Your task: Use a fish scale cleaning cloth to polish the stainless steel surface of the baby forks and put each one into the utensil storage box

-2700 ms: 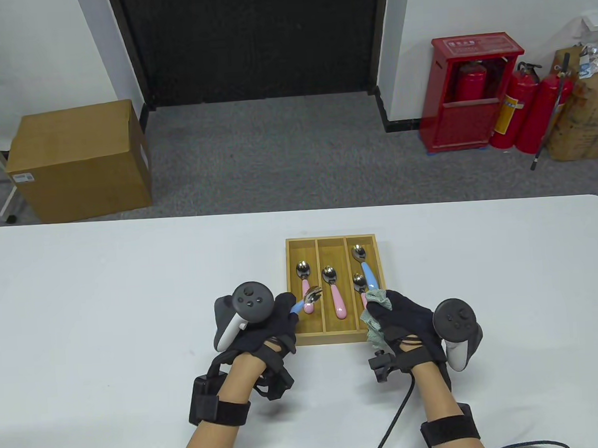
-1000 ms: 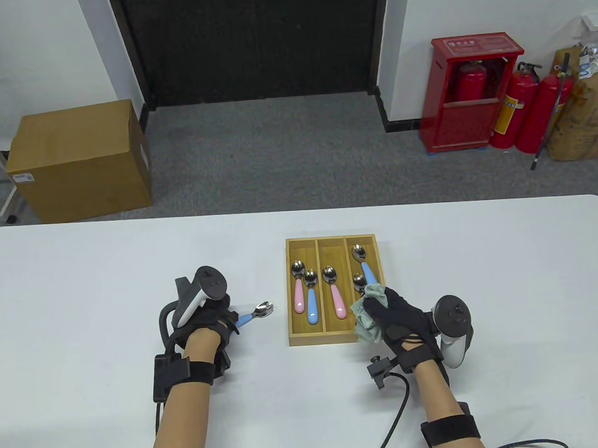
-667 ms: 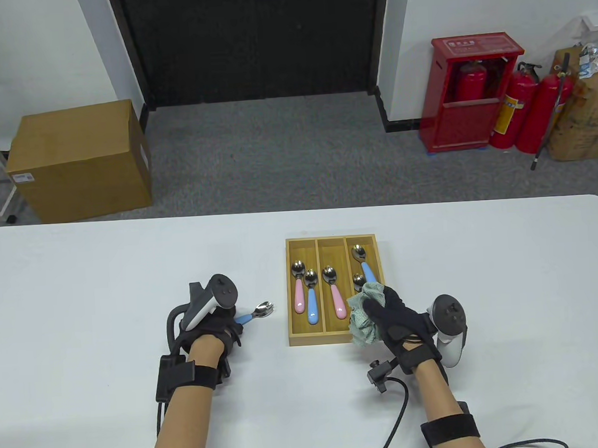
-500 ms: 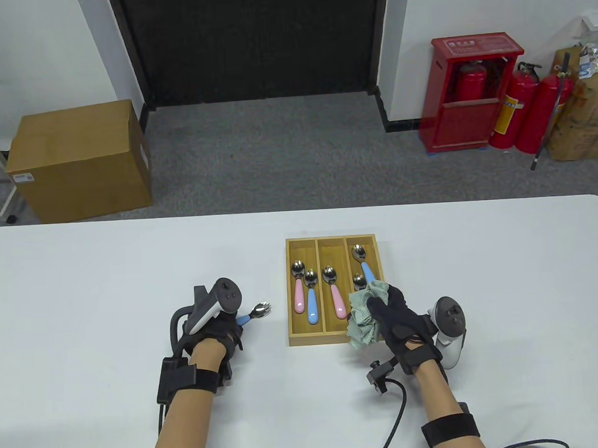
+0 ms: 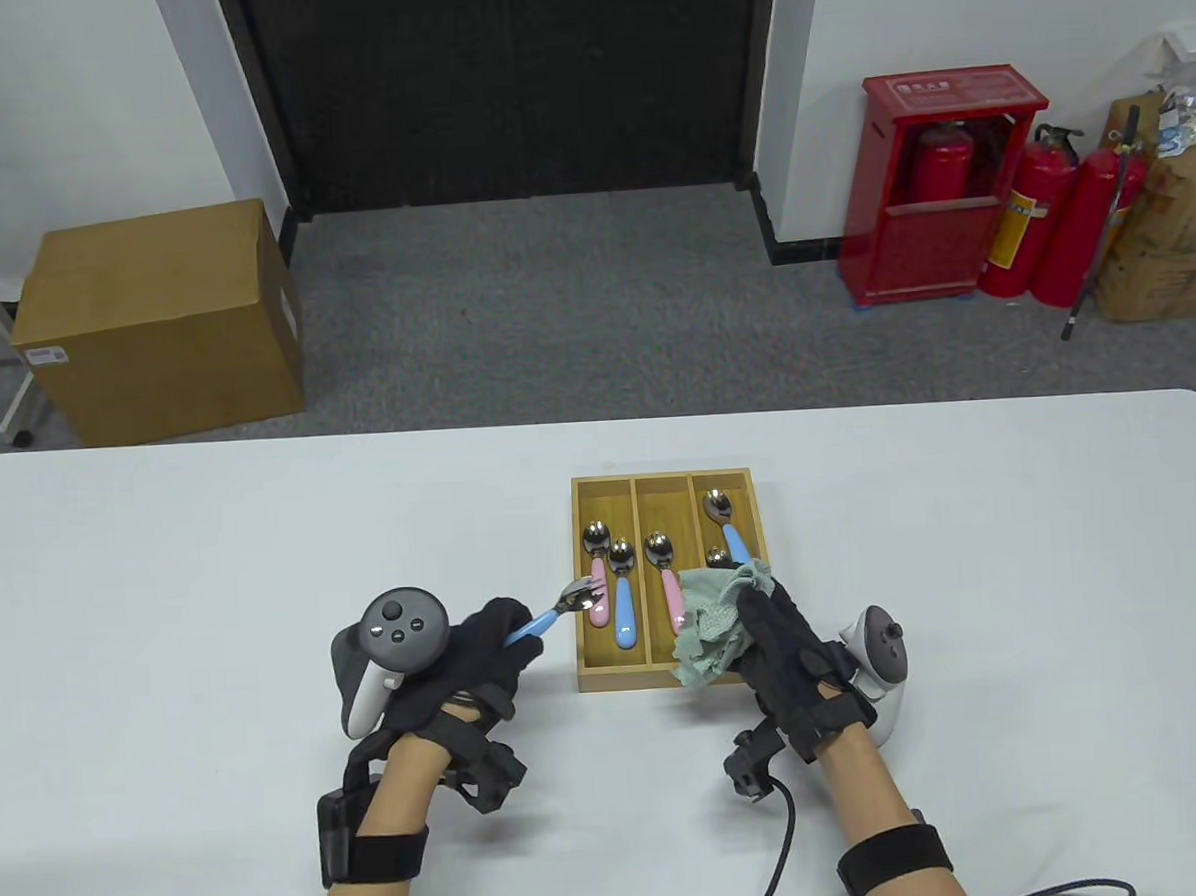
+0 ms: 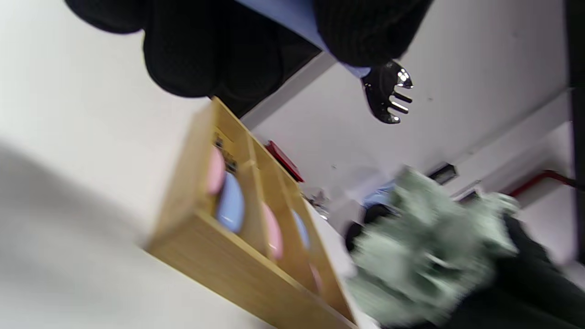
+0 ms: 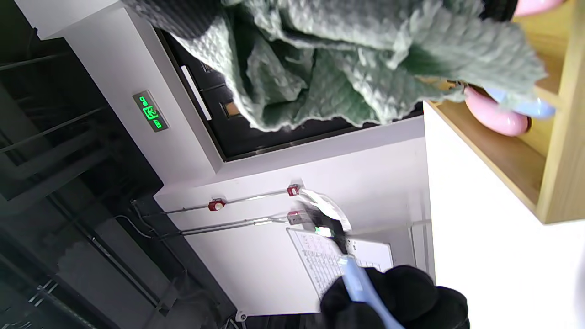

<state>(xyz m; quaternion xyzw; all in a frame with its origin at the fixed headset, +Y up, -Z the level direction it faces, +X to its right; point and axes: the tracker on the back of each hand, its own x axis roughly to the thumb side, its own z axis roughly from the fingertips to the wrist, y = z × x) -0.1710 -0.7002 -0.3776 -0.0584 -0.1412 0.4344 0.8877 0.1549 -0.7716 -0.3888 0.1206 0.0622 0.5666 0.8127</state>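
My left hand [image 5: 488, 644] grips a blue-handled baby fork [image 5: 555, 612] by the handle, lifted off the table, its steel tines [image 6: 386, 98] pointing toward the wooden utensil storage box [image 5: 610, 676]. My right hand [image 5: 767, 619] clutches the green fish scale cloth [image 5: 712, 622], bunched, over the box's front right corner. In the right wrist view the cloth [image 7: 338, 68] hangs from the fingers and the fork [image 7: 352, 274] shows below. Inside the box lie several pink- and blue-handled utensils [image 5: 622, 597].
The box has three lengthwise compartments and stands mid-table. White table surface [image 5: 215, 588] stretches to the left and right. Cables trail from both wrists toward the near edge. Beyond the table stand a cardboard box [image 5: 161, 321] and a red fire extinguisher cabinet [image 5: 935, 190].
My left hand has lifted the blue-handled fork off the table and carried it right, toward the box. My right hand with the cloth has shifted left over the box's front edge.
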